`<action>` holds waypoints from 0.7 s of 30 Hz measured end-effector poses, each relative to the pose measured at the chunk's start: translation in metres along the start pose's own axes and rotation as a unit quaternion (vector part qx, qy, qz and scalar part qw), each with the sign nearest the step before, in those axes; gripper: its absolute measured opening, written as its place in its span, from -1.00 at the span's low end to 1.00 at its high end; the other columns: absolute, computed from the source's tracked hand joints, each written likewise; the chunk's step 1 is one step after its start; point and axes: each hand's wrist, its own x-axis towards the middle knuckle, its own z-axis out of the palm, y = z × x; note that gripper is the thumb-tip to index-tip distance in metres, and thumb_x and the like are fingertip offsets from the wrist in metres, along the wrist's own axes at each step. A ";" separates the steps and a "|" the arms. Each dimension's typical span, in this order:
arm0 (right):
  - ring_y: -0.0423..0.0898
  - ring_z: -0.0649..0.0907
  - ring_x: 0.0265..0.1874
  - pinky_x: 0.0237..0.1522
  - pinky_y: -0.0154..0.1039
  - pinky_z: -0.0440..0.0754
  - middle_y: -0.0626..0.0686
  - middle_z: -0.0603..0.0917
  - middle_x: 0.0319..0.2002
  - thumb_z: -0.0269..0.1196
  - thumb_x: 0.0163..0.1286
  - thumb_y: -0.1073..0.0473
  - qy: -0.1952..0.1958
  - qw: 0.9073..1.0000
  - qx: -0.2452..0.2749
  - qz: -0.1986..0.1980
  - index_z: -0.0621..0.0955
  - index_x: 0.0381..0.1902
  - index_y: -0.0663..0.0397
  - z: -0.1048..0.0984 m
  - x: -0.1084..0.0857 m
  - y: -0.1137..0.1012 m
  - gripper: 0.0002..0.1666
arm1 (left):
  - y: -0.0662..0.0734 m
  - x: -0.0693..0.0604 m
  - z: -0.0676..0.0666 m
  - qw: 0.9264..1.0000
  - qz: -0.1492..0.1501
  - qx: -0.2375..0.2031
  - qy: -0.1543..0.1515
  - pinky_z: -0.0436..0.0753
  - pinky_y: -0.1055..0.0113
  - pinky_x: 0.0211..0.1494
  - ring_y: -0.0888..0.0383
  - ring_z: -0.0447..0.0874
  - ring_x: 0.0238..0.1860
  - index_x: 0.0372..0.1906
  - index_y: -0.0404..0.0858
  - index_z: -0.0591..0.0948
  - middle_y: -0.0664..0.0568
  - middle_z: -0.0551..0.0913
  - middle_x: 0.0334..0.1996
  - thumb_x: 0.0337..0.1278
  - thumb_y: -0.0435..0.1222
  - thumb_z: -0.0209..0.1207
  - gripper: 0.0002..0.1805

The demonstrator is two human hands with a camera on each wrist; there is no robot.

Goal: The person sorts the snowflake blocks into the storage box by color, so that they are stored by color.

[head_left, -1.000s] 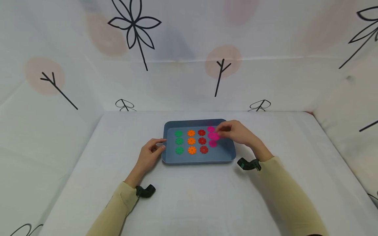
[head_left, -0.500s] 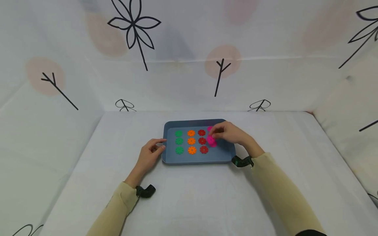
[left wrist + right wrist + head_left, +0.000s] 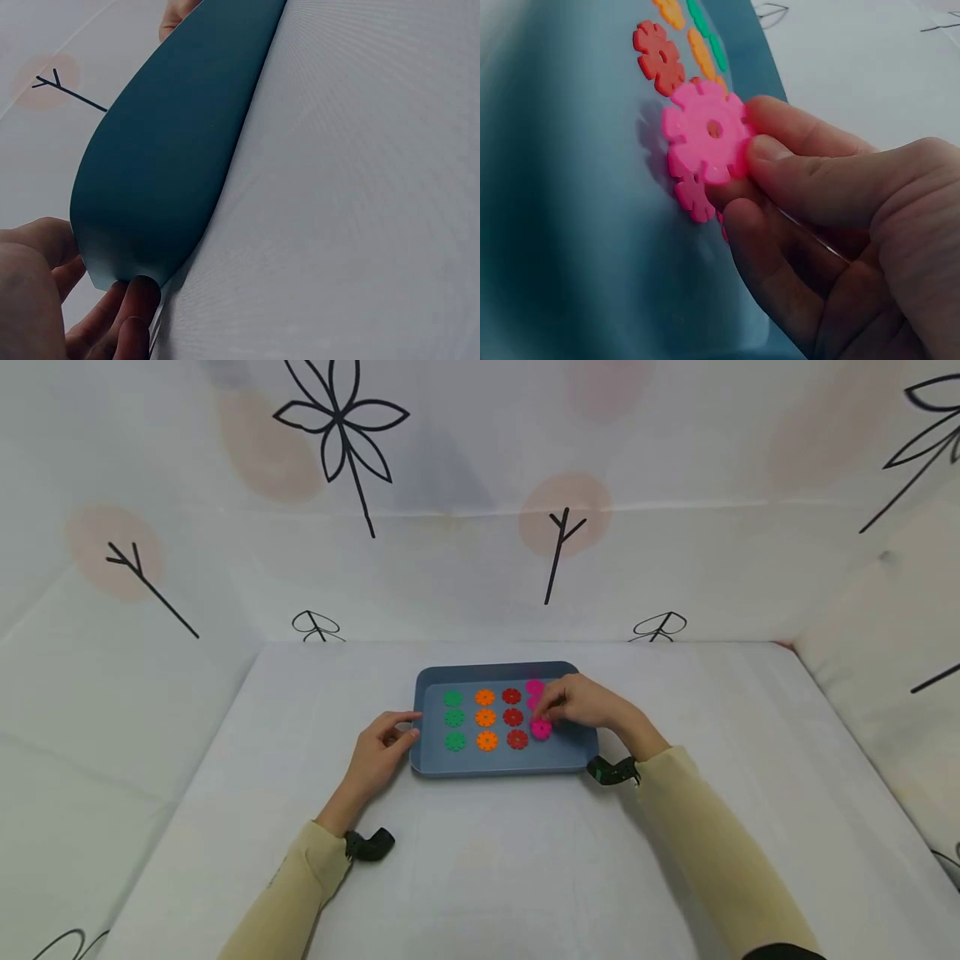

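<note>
A blue-grey tray (image 3: 551,762) holds flat notched plastic discs in columns. Green discs (image 3: 454,718) stand leftmost, then orange discs (image 3: 485,717), then red discs (image 3: 513,717). My left hand (image 3: 377,756) holds the tray's left rim; the left wrist view shows its fingers (image 3: 139,300) against the tray's end. With thumb and index finger, my right hand (image 3: 581,702) pinches a pink notched disc (image 3: 690,124) over the tray's right part. Behind it, another pink disc (image 3: 692,196) shows. More pink discs (image 3: 535,687) lie beyond, partly hidden by the fingers.
The tray sits on a white-covered table (image 3: 480,860). White cloth walls (image 3: 450,568) with line-drawn plants enclose the back and sides. Black wrist cameras (image 3: 371,845) project from both forearms.
My right hand has moved left and slightly nearer, bringing the pink disc to the near end of the pink column. The left hand and the tray have stayed put.
</note>
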 end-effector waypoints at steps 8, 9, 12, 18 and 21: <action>-0.08 0.62 -0.40 -0.30 -0.23 0.61 0.02 0.75 -0.32 0.35 0.26 0.41 -0.024 1.000 0.013 0.002 0.81 -0.30 0.11 0.001 0.000 0.002 -0.85 | 0.001 0.000 0.000 1.000 -0.004 -0.002 -0.002 0.50 0.42 -0.21 -0.10 0.59 -0.23 0.15 -0.38 0.63 -0.31 0.62 -0.02 0.35 -0.39 0.21 -0.68; -0.08 0.62 -0.40 -0.29 -0.23 0.61 0.03 0.75 -0.32 0.35 0.26 0.41 -0.027 1.000 0.013 0.002 0.81 -0.30 0.12 0.000 0.000 0.002 -0.85 | 0.001 0.000 0.000 1.000 -0.004 -0.001 -0.002 0.50 0.42 -0.21 -0.10 0.59 -0.23 0.15 -0.38 0.63 -0.31 0.62 -0.02 0.35 -0.39 0.21 -0.68; -0.09 0.63 -0.39 -0.28 -0.22 0.62 0.01 0.75 -0.32 0.36 0.24 0.43 -0.038 0.999 0.010 0.003 0.81 -0.30 0.12 0.000 0.000 0.001 -0.84 | 0.001 0.000 0.000 1.000 -0.004 0.000 -0.001 0.50 0.42 -0.21 -0.11 0.60 -0.23 0.15 -0.37 0.63 -0.30 0.62 -0.02 0.35 -0.39 0.21 -0.68; -0.10 0.64 -0.37 -0.25 -0.21 0.63 -0.01 0.76 -0.31 0.36 0.24 0.43 -0.055 0.998 0.011 0.012 0.81 -0.29 0.11 -0.002 -0.001 -0.001 -0.84 | 0.002 0.001 -0.001 1.000 -0.005 -0.006 -0.003 0.50 0.42 -0.21 -0.10 0.59 -0.24 0.15 -0.39 0.63 -0.31 0.62 -0.03 0.35 -0.40 0.21 -0.68; -0.12 0.66 -0.34 -0.22 -0.22 0.64 -0.01 0.77 -0.29 0.37 0.25 0.41 -0.056 0.998 0.014 0.015 0.81 -0.29 0.13 -0.001 -0.001 -0.002 -0.86 | 0.003 0.001 -0.001 1.000 -0.004 -0.003 -0.004 0.50 0.40 -0.22 -0.10 0.59 -0.24 0.15 -0.39 0.63 -0.31 0.62 -0.03 0.35 -0.40 0.21 -0.68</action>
